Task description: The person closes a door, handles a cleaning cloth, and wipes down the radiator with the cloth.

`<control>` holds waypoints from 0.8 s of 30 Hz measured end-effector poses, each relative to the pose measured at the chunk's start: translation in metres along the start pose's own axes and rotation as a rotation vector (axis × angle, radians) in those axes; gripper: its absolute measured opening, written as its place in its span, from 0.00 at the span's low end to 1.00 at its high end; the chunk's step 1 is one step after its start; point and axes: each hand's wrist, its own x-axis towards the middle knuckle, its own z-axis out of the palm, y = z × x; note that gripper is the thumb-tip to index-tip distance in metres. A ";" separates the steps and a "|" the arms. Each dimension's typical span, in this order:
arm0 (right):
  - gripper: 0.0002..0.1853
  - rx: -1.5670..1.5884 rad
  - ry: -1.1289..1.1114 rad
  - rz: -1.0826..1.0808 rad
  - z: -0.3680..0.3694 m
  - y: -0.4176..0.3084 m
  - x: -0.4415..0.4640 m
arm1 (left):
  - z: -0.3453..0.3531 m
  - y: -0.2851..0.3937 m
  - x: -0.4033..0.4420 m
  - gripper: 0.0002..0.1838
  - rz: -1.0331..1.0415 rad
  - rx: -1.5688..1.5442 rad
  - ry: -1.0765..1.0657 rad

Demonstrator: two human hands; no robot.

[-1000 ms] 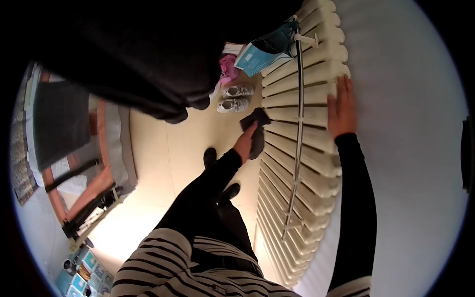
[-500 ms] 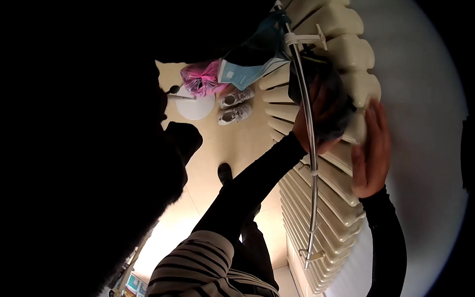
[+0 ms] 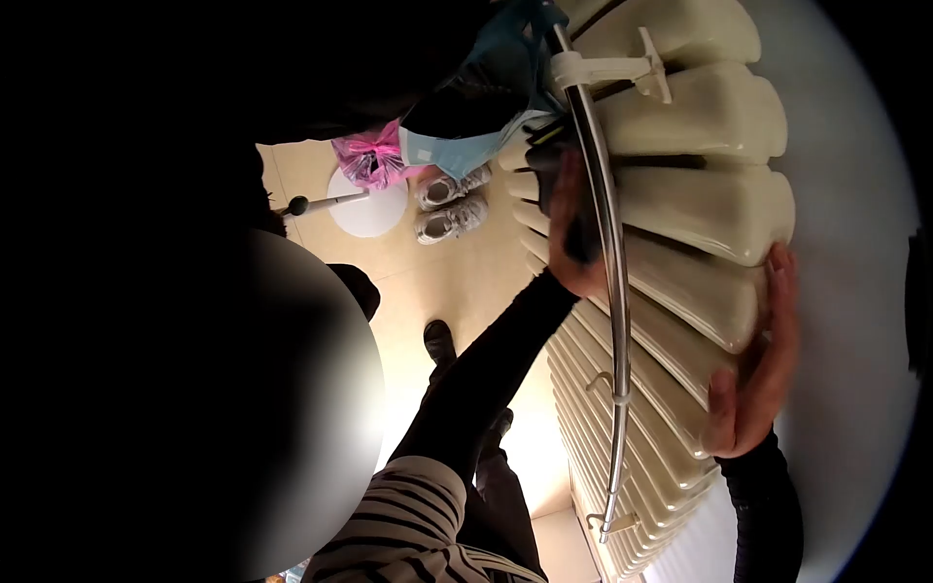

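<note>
My left hand (image 3: pixel 575 233) reaches behind the curved metal rail (image 3: pixel 604 219). It is closed on a dark cloth item (image 3: pixel 585 236), pressed near the radiator's front; its exact kind is unclear, and a yellow-green edge shows above it. Part of the hand is hidden by the rail. My right hand (image 3: pixel 763 364) rests along the far edge of the cream ribbed radiator (image 3: pixel 705 209), fingers extended and thumb apart, holding nothing. A white plastic bracket (image 3: pixel 612 70) clips onto the rail above both hands.
Light blue and dark fabric (image 3: pixel 452 146) hangs at the rail's upper end. On the tiled floor are a pink plastic bag (image 3: pixel 374 155), white sneakers (image 3: pixel 452 219) and a round white base (image 3: pixel 364 209) with a pole. A pale rounded surface (image 3: pixel 340 418) fills the lower left.
My left hand has moved left and down the radiator's front with the dark cloth. My right hand has slid lower along the far edge. The pale rounded surface has come into view.
</note>
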 end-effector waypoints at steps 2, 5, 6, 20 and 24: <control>0.41 -0.023 -0.011 0.029 0.000 -0.001 -0.001 | -0.053 -0.010 -0.012 0.37 0.046 0.430 0.349; 0.42 -0.054 0.006 0.075 0.004 -0.003 -0.003 | -0.124 -0.005 -0.004 0.36 -0.021 0.795 0.608; 0.42 -0.066 -0.001 0.073 0.005 -0.002 -0.004 | -0.142 -0.001 0.003 0.36 -0.031 0.789 0.657; 0.37 -0.041 0.018 -0.008 0.001 0.005 0.001 | -0.083 -0.058 -0.036 0.30 0.063 0.363 0.639; 0.37 -0.133 -0.048 -0.034 -0.008 -0.001 0.005 | 0.066 -0.041 -0.071 0.28 0.242 0.973 0.354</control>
